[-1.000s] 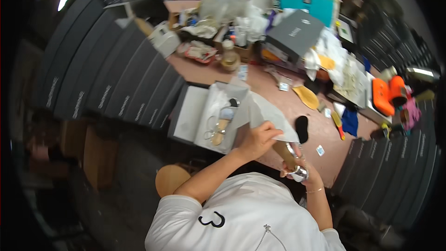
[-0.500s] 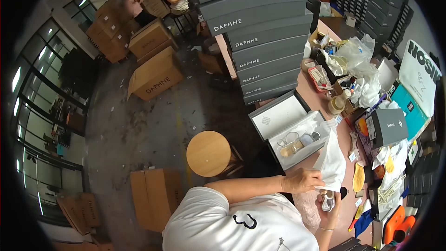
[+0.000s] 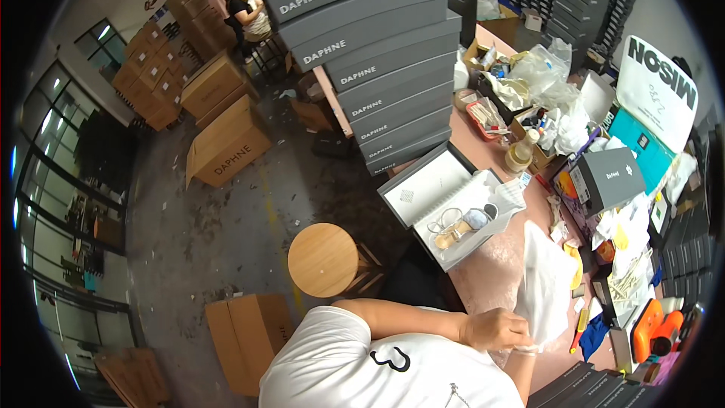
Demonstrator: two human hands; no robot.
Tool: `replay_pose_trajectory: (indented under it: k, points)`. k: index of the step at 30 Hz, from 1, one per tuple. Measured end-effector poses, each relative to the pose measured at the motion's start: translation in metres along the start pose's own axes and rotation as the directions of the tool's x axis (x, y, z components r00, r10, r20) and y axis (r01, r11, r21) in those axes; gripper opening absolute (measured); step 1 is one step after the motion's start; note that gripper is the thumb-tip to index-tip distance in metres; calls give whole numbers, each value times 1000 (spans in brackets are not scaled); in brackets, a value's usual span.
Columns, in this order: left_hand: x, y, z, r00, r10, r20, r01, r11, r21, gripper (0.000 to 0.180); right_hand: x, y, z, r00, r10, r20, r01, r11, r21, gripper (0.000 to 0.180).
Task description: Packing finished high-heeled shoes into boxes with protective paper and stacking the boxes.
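In the head view, the left hand (image 3: 492, 328) is closing its fingers on the lower edge of a thin, crinkled white wrapping sheet (image 3: 545, 287) lying on the pink worktable (image 3: 495, 268), its long axis running away from the person toward the open grey shoebox (image 3: 453, 204), while the right hand (image 3: 526, 348) is lying mostly hidden, grip undeterminable.

A stained grey concrete floor (image 3: 226, 204) runs to tall windows (image 3: 45, 174) at the left. Brown cartons (image 3: 226, 143) and a round wooden stool (image 3: 325, 259) stand beside stacked grey boxes (image 3: 377, 53)
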State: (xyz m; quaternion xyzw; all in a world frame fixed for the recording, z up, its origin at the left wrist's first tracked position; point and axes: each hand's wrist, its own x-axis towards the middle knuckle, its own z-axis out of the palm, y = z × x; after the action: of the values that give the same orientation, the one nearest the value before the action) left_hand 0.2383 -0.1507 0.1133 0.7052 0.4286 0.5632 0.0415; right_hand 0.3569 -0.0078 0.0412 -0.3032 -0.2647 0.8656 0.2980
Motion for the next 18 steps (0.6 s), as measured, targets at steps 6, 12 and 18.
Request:
replay_pose_trajectory:
  k: [6, 12, 18]
  points:
    - [1, -12, 14, 997, 57, 43, -56, 998, -15, 24, 13, -7, 7, 986, -133, -101, 109, 971, -214, 43]
    - [4, -14, 13, 961, -173, 218, 200, 973, -112, 32, 28, 11, 13, 969, -206, -137, 120, 876, -467, 45]
    - [-14, -25, -34, 526, -850, -14, 693, 438, -572, 77, 25, -5, 60, 812, -559, 167, 433, 385, -815, 46]
